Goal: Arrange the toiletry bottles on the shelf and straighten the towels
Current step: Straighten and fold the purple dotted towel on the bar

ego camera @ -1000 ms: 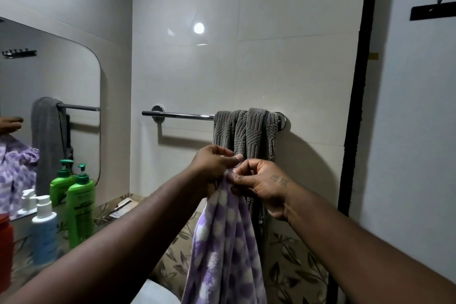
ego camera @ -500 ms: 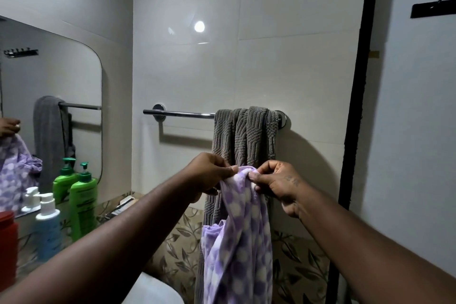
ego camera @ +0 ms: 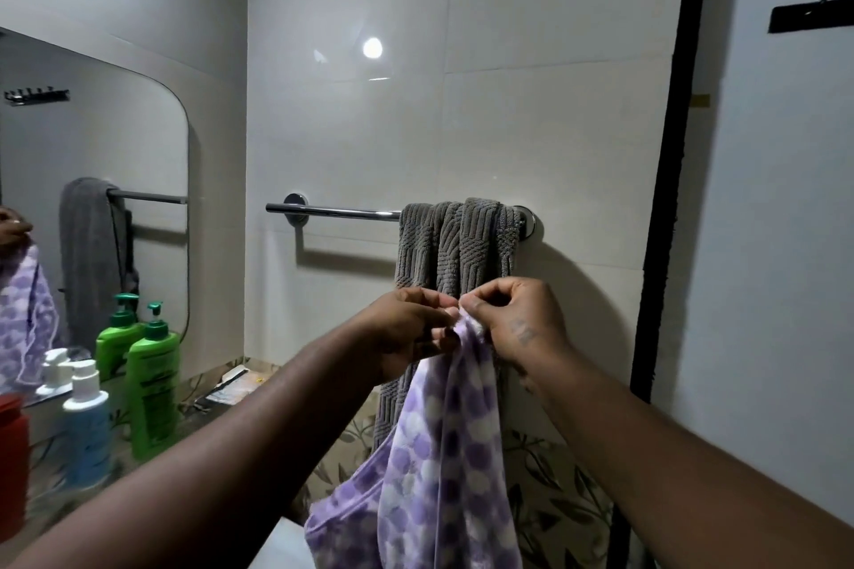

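At the shelf's left end I see a red container point(ego camera: 11, 467), a blue bottle point(ego camera: 85, 434) and a green pump bottle point(ego camera: 152, 388); their labels are unreadable. My left hand point(ego camera: 406, 333) and right hand point(ego camera: 517, 323) both pinch the purple checked towel's point(ego camera: 443, 453) top edge, in front of the grey towel point(ego camera: 457, 245) bunched at the rail's point(ego camera: 332, 212) right end.

My left grip point(ego camera: 406, 328) and right grip point(ego camera: 517, 323) pinch the top edge of a purple checked towel point(ego camera: 443, 453), thumbs nearly touching, and it hangs down between my forearms. Behind it a grey towel point(ego camera: 455, 254) is bunched at the right end of the chrome towel rail point(ego camera: 342, 212). At left, a green pump bottle point(ego camera: 152, 379) and a blue bottle point(ego camera: 85, 430) stand on the shelf point(ego camera: 55, 483) below the mirror point(ego camera: 92, 180).
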A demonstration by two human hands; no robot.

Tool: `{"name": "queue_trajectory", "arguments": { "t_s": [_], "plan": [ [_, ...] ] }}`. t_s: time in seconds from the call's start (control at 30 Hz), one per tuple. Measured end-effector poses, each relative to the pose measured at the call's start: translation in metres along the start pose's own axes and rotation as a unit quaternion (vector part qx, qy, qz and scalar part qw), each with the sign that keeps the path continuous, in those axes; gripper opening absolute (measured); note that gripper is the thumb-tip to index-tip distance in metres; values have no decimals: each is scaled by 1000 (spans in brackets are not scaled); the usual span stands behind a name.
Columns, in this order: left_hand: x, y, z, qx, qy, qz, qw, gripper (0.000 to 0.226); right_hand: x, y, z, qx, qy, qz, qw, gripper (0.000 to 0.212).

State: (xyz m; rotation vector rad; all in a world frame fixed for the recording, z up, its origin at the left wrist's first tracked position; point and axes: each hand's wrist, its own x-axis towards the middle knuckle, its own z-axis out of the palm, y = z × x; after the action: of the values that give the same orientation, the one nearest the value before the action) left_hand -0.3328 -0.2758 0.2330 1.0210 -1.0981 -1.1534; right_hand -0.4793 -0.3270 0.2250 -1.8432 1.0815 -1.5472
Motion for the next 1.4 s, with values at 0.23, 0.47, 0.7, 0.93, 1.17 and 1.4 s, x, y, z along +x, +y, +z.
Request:
{"name": "queue_trajectory", "arguments": {
  "t_s": [0.23, 0.47, 0.7, 0.93, 1.17, 1.4],
  "plan": [
    [12, -14, 0, 24, 71, 39, 996, 12, -7, -3, -4, -112, -59, -41, 991, 5],
    [17, -19, 2, 10, 107, 34, 994, 11, -21, -1, -1, -173, -62, -98, 978, 19],
    [19, -20, 1, 14, 52, 25, 998, 12, -23, 5, 1, -204, 0, -138, 969, 16],
    [27, -30, -15, 320, 88, 143, 932, 15, -19, 4, 4, -159, -9, -74, 984, 18],
    [28, -40, -14, 290, 44, 203, 934, 24, -9, 3, 4, -37, -39, 40, 998, 21],
    [24, -43, -11, 189, 4, 225, 956, 18, -6, -3, 1, 84, -38, 116, 989, 15]
  ]
}}
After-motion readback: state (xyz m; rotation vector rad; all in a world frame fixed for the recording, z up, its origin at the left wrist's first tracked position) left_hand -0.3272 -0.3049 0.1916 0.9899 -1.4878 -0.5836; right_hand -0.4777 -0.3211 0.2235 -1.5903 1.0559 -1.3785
